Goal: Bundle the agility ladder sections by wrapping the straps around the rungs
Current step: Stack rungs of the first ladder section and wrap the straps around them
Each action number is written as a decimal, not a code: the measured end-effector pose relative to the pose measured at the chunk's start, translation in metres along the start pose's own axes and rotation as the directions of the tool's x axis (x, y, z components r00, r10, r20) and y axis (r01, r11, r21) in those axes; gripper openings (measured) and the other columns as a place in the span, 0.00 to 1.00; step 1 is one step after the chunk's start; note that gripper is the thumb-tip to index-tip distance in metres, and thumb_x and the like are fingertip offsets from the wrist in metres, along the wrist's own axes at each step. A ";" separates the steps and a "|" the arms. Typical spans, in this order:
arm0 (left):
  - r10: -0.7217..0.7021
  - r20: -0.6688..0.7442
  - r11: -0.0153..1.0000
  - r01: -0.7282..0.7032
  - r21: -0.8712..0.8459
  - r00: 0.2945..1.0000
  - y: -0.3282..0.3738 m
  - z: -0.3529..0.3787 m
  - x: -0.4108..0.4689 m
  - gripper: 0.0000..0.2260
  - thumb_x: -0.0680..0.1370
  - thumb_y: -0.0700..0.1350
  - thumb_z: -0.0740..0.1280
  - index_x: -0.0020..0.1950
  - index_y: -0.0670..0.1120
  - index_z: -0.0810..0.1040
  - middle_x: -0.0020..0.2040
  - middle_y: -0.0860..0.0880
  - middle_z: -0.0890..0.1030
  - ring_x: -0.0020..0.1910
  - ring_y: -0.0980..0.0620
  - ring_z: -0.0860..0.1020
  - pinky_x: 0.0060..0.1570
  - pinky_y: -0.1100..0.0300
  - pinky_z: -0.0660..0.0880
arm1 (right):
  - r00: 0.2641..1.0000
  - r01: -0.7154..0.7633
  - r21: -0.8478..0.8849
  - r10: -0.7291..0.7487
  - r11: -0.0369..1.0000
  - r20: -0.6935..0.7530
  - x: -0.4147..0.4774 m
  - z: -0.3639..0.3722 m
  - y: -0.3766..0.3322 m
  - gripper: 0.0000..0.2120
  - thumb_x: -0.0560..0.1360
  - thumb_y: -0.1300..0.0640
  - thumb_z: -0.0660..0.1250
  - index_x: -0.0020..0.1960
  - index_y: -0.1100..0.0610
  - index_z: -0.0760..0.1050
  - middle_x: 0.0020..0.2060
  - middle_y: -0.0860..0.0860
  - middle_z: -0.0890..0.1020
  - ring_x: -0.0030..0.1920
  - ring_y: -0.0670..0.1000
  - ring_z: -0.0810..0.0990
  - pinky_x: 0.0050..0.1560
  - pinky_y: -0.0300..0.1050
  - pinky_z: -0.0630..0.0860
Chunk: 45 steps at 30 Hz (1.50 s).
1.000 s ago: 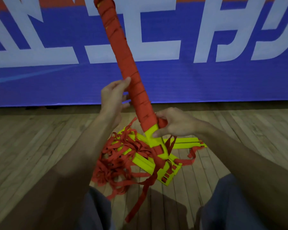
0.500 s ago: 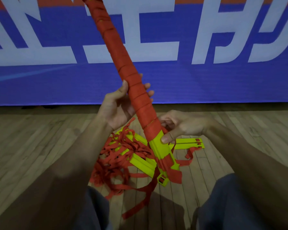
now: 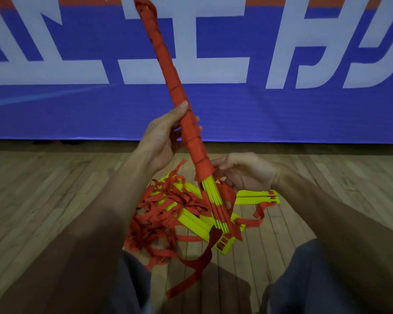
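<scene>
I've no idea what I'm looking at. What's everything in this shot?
Bundle of plastic ladder rungs wound in fabric strap: one, yellow under red, tilted, held above the floor.
Loose plastic rungs: several, yellow, on the floor below the bundle.
Loose fabric straps: one tangled heap, red, on the floor among those rungs.
Wooden plank floor: one, brown, under everything.
Wall banner: one, blue with white characters, orange top band, behind.
Trouser legs: two, dark, bottom of view.
Left hand: one, grips the bundle mid-length.
Right hand: one, at the wrapping's lower edge; grip hidden.
</scene>
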<state>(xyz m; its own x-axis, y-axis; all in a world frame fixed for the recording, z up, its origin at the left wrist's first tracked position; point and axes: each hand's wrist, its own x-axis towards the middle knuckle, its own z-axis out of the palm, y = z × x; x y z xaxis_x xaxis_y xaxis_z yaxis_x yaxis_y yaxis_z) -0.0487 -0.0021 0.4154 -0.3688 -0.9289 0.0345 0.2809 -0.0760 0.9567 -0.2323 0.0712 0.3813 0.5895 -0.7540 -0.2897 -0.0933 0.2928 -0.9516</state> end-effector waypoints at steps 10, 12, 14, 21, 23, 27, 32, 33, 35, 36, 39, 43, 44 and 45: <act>0.125 -0.069 0.964 -0.104 0.245 0.990 -0.006 -0.005 0.002 0.12 0.71 0.44 0.76 0.53 0.49 0.83 0.46 0.45 0.83 0.45 0.46 0.80 0.51 0.48 0.78 | 0.983 -0.127 -0.449 0.052 0.884 -0.176 -0.005 0.005 -0.004 0.25 0.75 0.36 0.62 0.60 0.55 0.78 0.55 0.63 0.82 0.45 0.60 0.84 0.51 0.57 0.79; 0.144 -0.094 0.958 -0.114 0.264 0.985 -0.011 -0.002 0.004 0.17 0.69 0.44 0.78 0.57 0.48 0.82 0.46 0.45 0.84 0.45 0.46 0.82 0.51 0.46 0.79 | 0.960 -0.129 -0.593 -0.050 0.795 -0.275 0.002 0.011 0.000 0.23 0.75 0.41 0.67 0.59 0.59 0.79 0.56 0.62 0.81 0.53 0.58 0.82 0.59 0.53 0.76; 0.180 -0.128 0.954 -0.141 0.264 0.975 -0.015 0.001 0.006 0.18 0.68 0.42 0.78 0.56 0.49 0.81 0.44 0.48 0.85 0.44 0.48 0.83 0.48 0.49 0.81 | 0.929 -0.161 -0.668 -0.117 0.726 -0.351 0.008 0.020 0.003 0.19 0.74 0.46 0.72 0.58 0.57 0.80 0.56 0.54 0.83 0.55 0.50 0.82 0.53 0.41 0.76; 0.237 -0.341 0.955 -0.155 0.252 0.910 -0.019 0.006 0.014 0.25 0.68 0.44 0.79 0.57 0.48 0.68 0.40 0.49 0.80 0.32 0.57 0.80 0.33 0.59 0.77 | 0.784 -0.313 -0.822 -0.360 0.475 -0.506 0.029 0.032 0.014 0.25 0.63 0.38 0.77 0.53 0.50 0.77 0.46 0.48 0.82 0.51 0.51 0.79 0.50 0.48 0.77; 0.190 -0.380 0.973 -0.123 0.193 0.905 -0.020 0.004 0.016 0.25 0.69 0.45 0.79 0.58 0.47 0.67 0.43 0.47 0.81 0.39 0.53 0.81 0.43 0.51 0.81 | 0.767 -0.285 -0.828 -0.404 0.482 -0.499 0.030 0.032 0.014 0.23 0.65 0.41 0.78 0.54 0.50 0.76 0.46 0.48 0.82 0.50 0.51 0.79 0.49 0.48 0.77; 0.147 -0.308 0.978 -0.092 0.186 0.940 -0.014 -0.004 0.015 0.14 0.73 0.44 0.75 0.54 0.45 0.76 0.44 0.47 0.82 0.40 0.51 0.81 0.42 0.47 0.81 | 0.777 -0.309 -0.808 -0.357 0.502 -0.519 0.024 0.019 0.006 0.16 0.67 0.50 0.78 0.50 0.52 0.77 0.49 0.52 0.83 0.54 0.53 0.78 0.51 0.46 0.76; 0.148 -0.053 0.989 -0.149 -0.005 0.988 0.000 -0.008 0.006 0.06 0.78 0.41 0.66 0.55 0.47 0.79 0.44 0.50 0.82 0.39 0.52 0.81 0.41 0.57 0.78 | 0.860 -0.008 -0.487 -0.242 0.874 -0.449 0.000 0.006 -0.006 0.13 0.70 0.70 0.73 0.52 0.65 0.75 0.38 0.57 0.78 0.24 0.40 0.73 0.24 0.33 0.67; 0.155 -0.005 0.986 -0.155 -0.055 0.988 0.001 -0.010 0.005 0.08 0.78 0.43 0.65 0.57 0.46 0.78 0.46 0.48 0.82 0.41 0.51 0.82 0.41 0.57 0.79 | 0.879 0.046 -0.438 -0.245 0.898 -0.409 -0.003 0.006 -0.006 0.13 0.71 0.70 0.72 0.54 0.67 0.74 0.36 0.60 0.74 0.22 0.43 0.68 0.22 0.35 0.61; 0.133 0.106 0.983 -0.117 -0.141 0.986 0.000 -0.010 0.002 0.17 0.77 0.49 0.63 0.63 0.44 0.74 0.53 0.43 0.82 0.47 0.48 0.83 0.42 0.56 0.81 | 0.915 0.134 -0.380 -0.261 0.915 -0.306 -0.005 0.008 -0.009 0.17 0.72 0.70 0.71 0.59 0.68 0.74 0.37 0.62 0.71 0.22 0.45 0.63 0.23 0.38 0.57; 0.106 0.157 0.981 -0.077 -0.179 0.982 -0.002 -0.009 -0.001 0.21 0.76 0.51 0.61 0.66 0.41 0.72 0.56 0.41 0.81 0.50 0.47 0.83 0.45 0.54 0.81 | 0.929 0.166 -0.357 -0.267 0.919 -0.257 -0.005 0.009 -0.009 0.19 0.72 0.69 0.71 0.61 0.67 0.73 0.37 0.62 0.71 0.22 0.44 0.63 0.23 0.37 0.58; 0.077 0.225 0.966 -0.017 -0.258 0.971 -0.006 -0.004 -0.004 0.24 0.76 0.52 0.58 0.66 0.38 0.71 0.55 0.44 0.83 0.51 0.47 0.83 0.50 0.51 0.81 | 0.950 0.200 -0.329 -0.265 0.923 -0.167 -0.006 0.011 -0.010 0.20 0.69 0.66 0.73 0.59 0.67 0.74 0.34 0.59 0.74 0.22 0.43 0.64 0.23 0.36 0.60; 0.058 0.137 0.982 -0.032 -0.188 0.989 -0.011 -0.002 0.002 0.16 0.81 0.50 0.58 0.61 0.41 0.75 0.50 0.47 0.84 0.46 0.49 0.84 0.49 0.52 0.80 | 0.936 0.158 -0.406 -0.268 0.900 -0.230 -0.008 0.007 -0.010 0.14 0.70 0.64 0.75 0.54 0.67 0.78 0.36 0.61 0.76 0.23 0.45 0.65 0.25 0.37 0.63; 0.051 0.113 0.987 -0.033 -0.159 0.992 -0.011 -0.002 0.004 0.14 0.81 0.50 0.58 0.59 0.42 0.76 0.49 0.47 0.84 0.46 0.50 0.84 0.49 0.53 0.80 | 0.927 0.147 -0.425 -0.274 0.893 -0.255 -0.008 0.007 -0.010 0.10 0.71 0.64 0.74 0.52 0.64 0.79 0.35 0.59 0.78 0.23 0.45 0.66 0.26 0.38 0.64; 0.051 0.084 0.991 -0.040 -0.130 0.995 -0.012 -0.004 0.006 0.13 0.81 0.50 0.60 0.58 0.43 0.76 0.49 0.48 0.84 0.45 0.50 0.84 0.48 0.53 0.80 | 0.920 0.127 -0.450 -0.275 0.884 -0.280 -0.007 0.007 -0.010 0.07 0.72 0.63 0.73 0.49 0.61 0.80 0.33 0.57 0.80 0.23 0.47 0.68 0.26 0.39 0.64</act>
<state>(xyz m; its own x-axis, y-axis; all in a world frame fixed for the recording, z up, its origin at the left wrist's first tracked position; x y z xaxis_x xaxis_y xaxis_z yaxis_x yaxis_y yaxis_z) -0.0507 -0.0078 0.4034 -0.4273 -0.8977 0.1074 0.4080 -0.0855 0.9090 -0.2299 0.0780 0.3937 0.3434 -0.9386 -0.0332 -0.3687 -0.1023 -0.9239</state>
